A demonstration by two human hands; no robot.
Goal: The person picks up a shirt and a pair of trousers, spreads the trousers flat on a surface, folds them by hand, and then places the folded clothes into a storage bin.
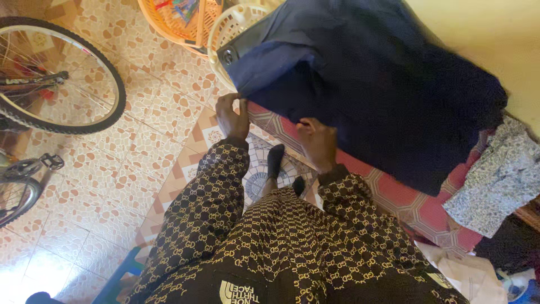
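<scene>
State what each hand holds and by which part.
Left hand pinches the dark blue garment at its near corner edge; right hand grips its lower edge.

No pkgs, signs or screens are showing anywhere in view. Only label-like item: a small white printed logo patch (239, 292) is sitting on the dark patterned garment at the bottom edge of the frame, approx. centre-left, appearing upside down from the head cam; it's a quarter-arc shape w/ short white lettering beside it. Bright multicoloured bits are lying inside the orange basket (169, 25) at top, but they're too blurred to tell whether they're packaging.
</scene>
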